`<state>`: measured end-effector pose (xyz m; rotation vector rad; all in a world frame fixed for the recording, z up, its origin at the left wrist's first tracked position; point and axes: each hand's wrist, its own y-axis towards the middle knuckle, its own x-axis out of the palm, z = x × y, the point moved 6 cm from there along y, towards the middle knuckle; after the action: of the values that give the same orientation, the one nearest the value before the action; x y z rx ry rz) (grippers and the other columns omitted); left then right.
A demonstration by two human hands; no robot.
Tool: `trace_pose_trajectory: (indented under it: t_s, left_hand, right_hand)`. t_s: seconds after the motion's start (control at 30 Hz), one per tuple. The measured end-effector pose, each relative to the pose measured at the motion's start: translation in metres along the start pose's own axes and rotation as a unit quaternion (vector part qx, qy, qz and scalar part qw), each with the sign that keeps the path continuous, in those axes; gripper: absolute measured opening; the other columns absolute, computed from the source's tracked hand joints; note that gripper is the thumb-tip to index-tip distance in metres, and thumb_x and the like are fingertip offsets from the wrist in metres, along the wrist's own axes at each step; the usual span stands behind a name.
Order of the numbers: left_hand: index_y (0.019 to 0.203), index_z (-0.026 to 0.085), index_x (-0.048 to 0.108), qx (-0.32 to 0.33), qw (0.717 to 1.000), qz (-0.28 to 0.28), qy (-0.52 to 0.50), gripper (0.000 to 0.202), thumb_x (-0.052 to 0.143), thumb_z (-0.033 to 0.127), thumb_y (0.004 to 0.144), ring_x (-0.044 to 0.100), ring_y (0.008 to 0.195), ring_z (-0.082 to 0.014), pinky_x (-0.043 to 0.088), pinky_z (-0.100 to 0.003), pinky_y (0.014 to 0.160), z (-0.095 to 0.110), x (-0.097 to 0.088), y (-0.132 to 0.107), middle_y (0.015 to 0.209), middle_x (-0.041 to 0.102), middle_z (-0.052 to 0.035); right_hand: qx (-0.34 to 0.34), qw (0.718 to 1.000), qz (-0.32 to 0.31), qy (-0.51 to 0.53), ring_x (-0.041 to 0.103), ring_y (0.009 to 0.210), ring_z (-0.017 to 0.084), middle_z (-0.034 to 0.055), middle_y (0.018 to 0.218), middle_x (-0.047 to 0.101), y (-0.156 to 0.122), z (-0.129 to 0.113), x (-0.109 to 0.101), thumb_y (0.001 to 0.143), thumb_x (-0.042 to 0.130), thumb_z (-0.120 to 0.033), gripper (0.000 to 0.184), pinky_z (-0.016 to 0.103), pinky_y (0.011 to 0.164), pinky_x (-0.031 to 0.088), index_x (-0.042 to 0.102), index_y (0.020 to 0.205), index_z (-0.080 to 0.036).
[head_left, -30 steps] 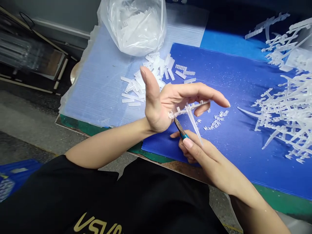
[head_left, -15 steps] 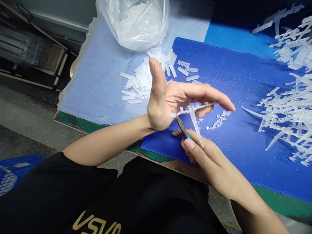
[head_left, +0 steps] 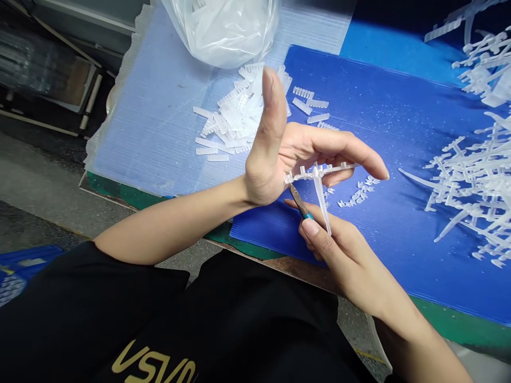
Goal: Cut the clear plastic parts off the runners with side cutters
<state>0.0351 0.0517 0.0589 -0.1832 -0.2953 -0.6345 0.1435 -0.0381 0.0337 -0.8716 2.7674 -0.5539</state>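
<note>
My left hand (head_left: 279, 154) holds a translucent plastic sprue (head_left: 318, 186) against its curled lower fingers. Its thumb points up and its index finger stretches out to the right. The sprue has small parts along its bar and a long tapering stem pointing down. Just below, my right hand (head_left: 339, 244) is closed around cutting nippers (head_left: 298, 201) with a teal handle. Their tips touch or nearly touch the sprue's left end; which, I cannot tell. On the blue sheet behind the sprue lie small clear clips (head_left: 361, 191).
A heap of white comb-like strips (head_left: 235, 119) lies beyond my left hand, below a clear plastic bag (head_left: 235, 37). Tangled sprues (head_left: 471, 181) are piled at the right on the blue corrugated sheet (head_left: 399, 255). The green table edge (head_left: 115, 191) runs in front of me.
The view has shifted slightly. Both hands keep almost the same pose, with the nippers still at the left end of the sprue. My left thumb leans a little further right.
</note>
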Motion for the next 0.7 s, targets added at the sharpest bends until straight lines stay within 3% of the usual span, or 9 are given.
trace_pose_trajectory:
  t_s: [0.1,0.23,0.33,0.43,0.57,0.7]
  left_hand:
    - [0.090,0.010,0.084,-0.013,1.000,0.020,-0.013,0.130,-0.036,0.058,0.090,0.054,0.067,-0.0219,0.052,-0.039,0.078,-0.001,0.001,0.000,0.069,0.056,-0.0163]
    - [0.089,0.007,0.083,-0.013,0.999,0.037,-0.016,0.128,-0.034,0.058,0.093,0.058,0.067,-0.0209,0.054,-0.038,0.080,0.001,0.001,-0.001,0.067,0.059,-0.0158]
    - [0.091,0.006,0.082,-0.018,0.999,0.032,-0.014,0.120,-0.020,0.069,0.098,0.064,0.070,-0.0214,0.054,-0.038,0.082,-0.004,-0.001,0.002,0.069,0.063,-0.0152]
    - [0.092,0.009,0.083,0.002,0.999,0.036,-0.011,0.118,-0.008,0.085,0.096,0.067,0.071,-0.0219,0.053,-0.038,0.079,-0.013,-0.006,0.007,0.065,0.060,-0.0114]
    - [0.091,0.014,0.084,0.037,0.998,0.057,-0.013,0.123,-0.013,0.090,0.090,0.068,0.070,-0.0227,0.056,-0.041,0.081,-0.023,-0.014,0.014,0.063,0.058,-0.0100]
    - [0.089,0.015,0.085,0.052,0.994,0.095,-0.011,0.119,-0.008,0.091,0.090,0.065,0.067,-0.0229,0.058,-0.044,0.091,-0.025,-0.023,0.019,0.062,0.054,-0.0092]
  right_hand:
    - [0.002,1.000,0.008,-0.005,0.042,0.069,0.013,-0.0047,0.078,0.049,0.001,0.002,0.000,0.115,0.045,-0.054,0.042,0.029,0.073,0.040,0.067,0.138,-0.026]
    - [0.005,1.000,0.016,0.002,0.037,0.065,0.012,-0.0049,0.075,0.041,0.003,0.006,0.000,0.114,0.045,-0.057,0.042,0.030,0.069,0.038,0.070,0.118,-0.023]
    - [0.012,0.999,0.027,0.020,0.035,0.063,0.011,-0.0046,0.076,0.038,0.004,0.011,-0.001,0.112,0.048,-0.059,0.044,0.030,0.064,0.034,0.066,0.102,-0.021]
    - [0.028,0.997,0.037,0.054,0.030,0.060,0.010,-0.0050,0.076,0.034,0.004,0.018,-0.001,0.112,0.049,-0.060,0.044,0.030,0.060,0.029,0.064,0.098,-0.020]
    - [0.049,0.996,0.042,0.066,0.025,0.059,0.011,-0.0056,0.074,0.031,0.005,0.024,-0.001,0.111,0.050,-0.061,0.044,0.030,0.057,0.026,0.067,0.110,-0.020]
    - [0.066,0.996,0.034,0.055,0.034,0.063,0.013,-0.0045,0.078,0.040,0.005,0.022,-0.002,0.108,0.053,-0.065,0.049,0.029,0.060,0.033,0.061,0.138,-0.026]
